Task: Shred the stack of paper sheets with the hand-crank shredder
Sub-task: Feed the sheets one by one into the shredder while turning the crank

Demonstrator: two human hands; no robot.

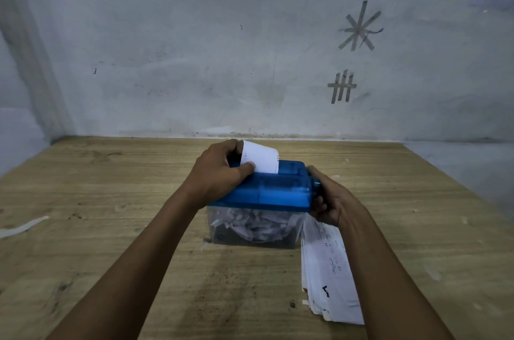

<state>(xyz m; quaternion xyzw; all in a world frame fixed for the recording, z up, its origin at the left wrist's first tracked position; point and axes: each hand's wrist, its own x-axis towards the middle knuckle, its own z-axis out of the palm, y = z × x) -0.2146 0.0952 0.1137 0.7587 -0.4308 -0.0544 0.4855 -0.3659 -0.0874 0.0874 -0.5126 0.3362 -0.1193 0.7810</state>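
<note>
A hand-crank shredder with a blue top (267, 189) and a clear bin (256, 228) full of white paper shreds stands mid-table. A white sheet (262, 159) sticks up out of its slot, curling back. My left hand (219, 173) pinches that sheet at its left edge, thumb on the front. My right hand (331, 203) grips the crank at the shredder's right end; the handle is mostly hidden by my fingers. A stack of paper sheets (328, 270) lies on the table to the right of the shredder, under my right forearm.
The wooden table (111, 228) meets a grey wall (194, 61) at the back, with tape marks on it. A thin white paper strip (22, 227) lies near the left edge. The table's right edge runs diagonally at the far right.
</note>
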